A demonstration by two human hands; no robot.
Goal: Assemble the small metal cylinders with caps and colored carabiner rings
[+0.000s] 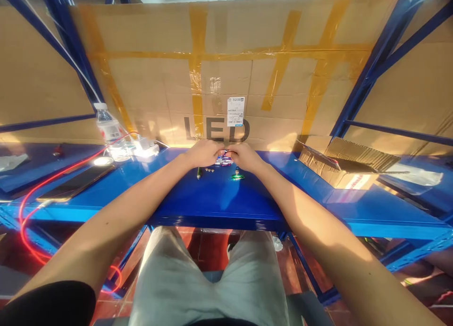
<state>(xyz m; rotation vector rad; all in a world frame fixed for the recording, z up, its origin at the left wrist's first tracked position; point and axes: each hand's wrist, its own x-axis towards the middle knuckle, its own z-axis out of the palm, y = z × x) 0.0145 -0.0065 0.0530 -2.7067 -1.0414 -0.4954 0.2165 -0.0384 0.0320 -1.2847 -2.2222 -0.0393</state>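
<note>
My left hand (205,153) and my right hand (246,156) meet above the blue tabletop (215,198), thumbs and fingers pinched together. Whatever sits between the fingertips is too small to make out. Right below them lies a pile of shiny, multicoloured metallic pieces (224,160), partly covered by the hands. A dark green slim cylinder (198,173) rests under my left hand, with several tiny brass-coloured pieces (210,170) to its right. Beneath my right hand is a glossy green metallic piece (237,177).
At left are a water bottle (108,123), a white charger block (146,146), a phone (76,182) and a glowing red cable (24,213). An opened cardboard box (348,168) stands at right. A large taped cardboard sheet (148,90) walls off the back between blue metal posts.
</note>
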